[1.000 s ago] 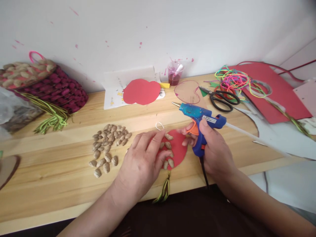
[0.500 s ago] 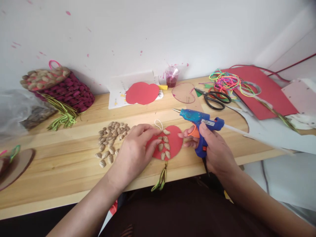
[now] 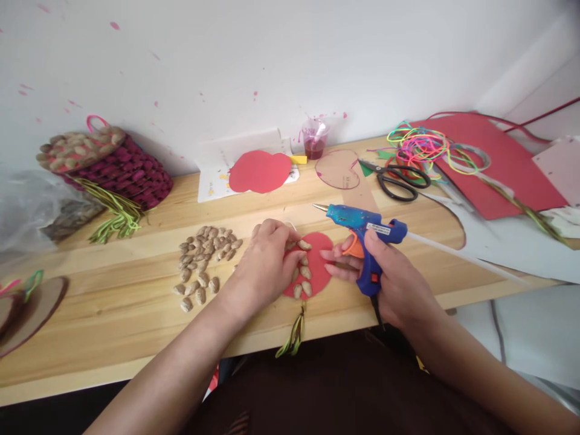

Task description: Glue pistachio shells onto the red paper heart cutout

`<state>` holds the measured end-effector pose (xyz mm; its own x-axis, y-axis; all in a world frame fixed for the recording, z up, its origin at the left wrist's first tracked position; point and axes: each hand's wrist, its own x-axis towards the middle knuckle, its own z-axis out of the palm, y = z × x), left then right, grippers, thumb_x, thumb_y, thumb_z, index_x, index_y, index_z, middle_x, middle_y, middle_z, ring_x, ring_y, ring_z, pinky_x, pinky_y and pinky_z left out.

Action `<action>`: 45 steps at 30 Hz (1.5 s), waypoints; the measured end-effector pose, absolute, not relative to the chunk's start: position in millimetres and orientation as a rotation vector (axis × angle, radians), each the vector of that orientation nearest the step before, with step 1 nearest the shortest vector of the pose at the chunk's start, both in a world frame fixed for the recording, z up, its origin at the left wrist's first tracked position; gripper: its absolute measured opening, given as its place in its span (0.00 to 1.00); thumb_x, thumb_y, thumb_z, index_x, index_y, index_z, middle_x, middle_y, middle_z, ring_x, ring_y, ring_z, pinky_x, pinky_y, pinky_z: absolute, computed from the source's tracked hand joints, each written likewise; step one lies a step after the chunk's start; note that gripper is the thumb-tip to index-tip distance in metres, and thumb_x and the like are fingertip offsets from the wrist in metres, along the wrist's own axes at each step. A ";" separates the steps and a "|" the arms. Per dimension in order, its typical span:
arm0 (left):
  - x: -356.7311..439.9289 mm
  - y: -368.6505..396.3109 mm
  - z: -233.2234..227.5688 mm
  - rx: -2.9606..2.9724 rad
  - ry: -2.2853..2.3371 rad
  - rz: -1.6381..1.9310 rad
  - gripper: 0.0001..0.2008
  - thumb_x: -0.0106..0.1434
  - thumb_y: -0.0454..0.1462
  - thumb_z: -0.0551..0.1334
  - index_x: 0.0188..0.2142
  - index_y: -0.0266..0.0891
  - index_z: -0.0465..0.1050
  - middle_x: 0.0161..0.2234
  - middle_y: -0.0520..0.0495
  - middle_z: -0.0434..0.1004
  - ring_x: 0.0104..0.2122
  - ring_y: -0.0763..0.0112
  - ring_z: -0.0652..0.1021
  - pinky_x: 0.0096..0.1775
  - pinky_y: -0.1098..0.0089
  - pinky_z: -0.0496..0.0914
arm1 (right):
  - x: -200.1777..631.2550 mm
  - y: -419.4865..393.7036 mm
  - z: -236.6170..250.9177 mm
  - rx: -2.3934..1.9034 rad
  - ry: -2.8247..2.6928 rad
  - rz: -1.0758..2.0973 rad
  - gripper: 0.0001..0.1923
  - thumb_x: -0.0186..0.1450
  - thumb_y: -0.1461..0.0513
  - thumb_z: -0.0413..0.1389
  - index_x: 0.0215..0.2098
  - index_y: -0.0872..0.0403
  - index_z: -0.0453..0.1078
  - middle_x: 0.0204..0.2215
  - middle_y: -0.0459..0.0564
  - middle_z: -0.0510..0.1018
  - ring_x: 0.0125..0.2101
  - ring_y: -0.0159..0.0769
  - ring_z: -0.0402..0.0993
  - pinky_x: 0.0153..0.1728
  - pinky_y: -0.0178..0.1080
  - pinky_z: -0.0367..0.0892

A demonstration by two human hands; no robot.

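Note:
A red paper disc (image 3: pixel 321 266) lies near the table's front edge with peanuts (image 3: pixel 306 272) on it in rows. A green and brown tassel (image 3: pixel 295 333) hangs from its lower edge. My left hand (image 3: pixel 269 263) is over the disc's left side, thumb and fingertips closed about a peanut (image 3: pixel 290 245) at the upper left, partly hidden by the fingers. In my right hand (image 3: pixel 399 278) is a blue hot glue gun (image 3: pixel 357 217), its nozzle pointing left above the disc. Some right fingers reach past the orange trigger to the disc's right edge.
Loose peanuts (image 3: pixel 202 257) are spread left of my left hand. Behind are a red paper cutout (image 3: pixel 260 171), a cup of dark liquid (image 3: pixel 314 145), scissors (image 3: pixel 399 181) and tangled coloured cords (image 3: pixel 419 145). A peanut-topped purple woven piece (image 3: pixel 136 172) leans at the back left.
My left hand has moved right, farther over the disc, covering more of the peanuts and the white loop. The glue gun has shifted slightly left and down, still in my right hand.

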<state>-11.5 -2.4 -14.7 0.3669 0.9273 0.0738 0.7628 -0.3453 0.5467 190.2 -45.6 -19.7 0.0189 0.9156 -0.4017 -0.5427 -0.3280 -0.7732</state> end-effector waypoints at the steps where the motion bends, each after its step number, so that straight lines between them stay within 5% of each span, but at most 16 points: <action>1: -11.0 -1.3 -14.5 2.204 1.463 0.515 0.08 0.65 0.33 0.64 0.44 0.37 0.74 0.46 0.42 0.72 0.49 0.59 0.72 0.53 0.56 0.70 | 190.1 -45.3 -19.4 -1.092 -0.478 1.593 0.19 0.56 0.46 0.69 0.31 0.52 0.76 0.31 0.49 0.81 0.41 0.48 0.84 0.42 0.45 0.81; 12: -11.5 3.8 -15.5 2.195 1.435 0.512 0.06 0.66 0.33 0.63 0.43 0.37 0.72 0.45 0.43 0.73 0.48 0.60 0.72 0.52 0.57 0.69 | 189.6 -43.4 -19.7 -1.155 -0.491 1.582 0.21 0.54 0.44 0.69 0.30 0.52 0.76 0.26 0.49 0.82 0.39 0.48 0.85 0.39 0.45 0.81; 25: -13.8 3.9 -13.9 2.154 1.475 0.546 0.11 0.66 0.28 0.57 0.45 0.40 0.74 0.47 0.45 0.75 0.49 0.62 0.75 0.54 0.58 0.71 | 191.5 -44.6 -22.2 -1.107 -0.566 1.591 0.17 0.61 0.47 0.65 0.30 0.52 0.78 0.33 0.49 0.81 0.41 0.45 0.84 0.40 0.41 0.81; 32: -22.4 -15.0 -3.6 2.233 1.487 0.682 0.10 0.68 0.33 0.61 0.49 0.41 0.71 0.48 0.44 0.75 0.49 0.60 0.76 0.54 0.56 0.72 | 192.8 -44.5 -18.2 -1.157 -0.567 1.583 0.18 0.61 0.45 0.64 0.32 0.51 0.76 0.34 0.51 0.82 0.43 0.48 0.83 0.38 0.45 0.82; 39: -17.5 -59.9 -3.9 2.465 1.424 0.672 0.29 0.61 0.48 0.70 0.57 0.44 0.64 0.55 0.38 0.68 0.56 0.49 0.69 0.58 0.47 0.67 | 196.9 -19.1 -12.8 -1.194 -0.859 1.475 0.17 0.64 0.47 0.62 0.40 0.50 0.79 0.43 0.52 0.83 0.49 0.46 0.79 0.31 0.38 0.82; 45: -16.7 -70.3 -12.8 2.451 1.603 0.596 0.36 0.60 0.42 0.71 0.63 0.45 0.58 0.60 0.37 0.62 0.59 0.45 0.67 0.59 0.44 0.65 | 196.5 -4.4 -5.3 -1.243 -1.109 1.511 0.19 0.64 0.45 0.61 0.36 0.52 0.80 0.43 0.52 0.83 0.45 0.44 0.79 0.27 0.36 0.81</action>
<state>-16.7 -70.3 -12.8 0.3489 0.9050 0.2434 0.8442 -0.4163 0.3377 196.5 -4.4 -5.3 -0.1305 0.9666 -0.2206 -0.0796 -0.2320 -0.9695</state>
